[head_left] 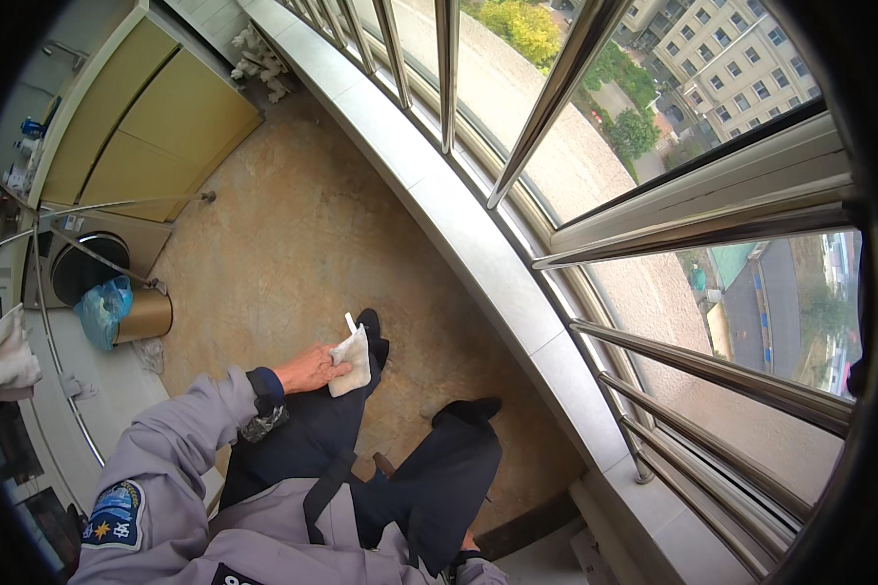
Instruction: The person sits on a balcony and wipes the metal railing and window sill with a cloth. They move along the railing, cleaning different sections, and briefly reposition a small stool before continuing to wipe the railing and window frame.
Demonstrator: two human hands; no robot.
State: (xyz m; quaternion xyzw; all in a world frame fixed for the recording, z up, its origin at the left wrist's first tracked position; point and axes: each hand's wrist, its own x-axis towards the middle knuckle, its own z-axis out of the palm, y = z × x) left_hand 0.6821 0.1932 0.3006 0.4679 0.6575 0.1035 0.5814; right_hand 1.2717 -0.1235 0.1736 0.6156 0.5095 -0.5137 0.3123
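Over the left trouser leg [298, 429], the left hand [307, 370] pinches a whitish cloth [355, 363] by its left edge, fingers closed; it looks light, soft and limp, probably best gripped at a fold. Its long axis runs away from the person, white tab [350, 322] outermost. Rightward, the right hand [469, 542] is mostly hidden: its grip cannot be told.

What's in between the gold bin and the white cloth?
In the head view, there's brown floor beside the gold bin, then the left hand, which is holding the white cloth.
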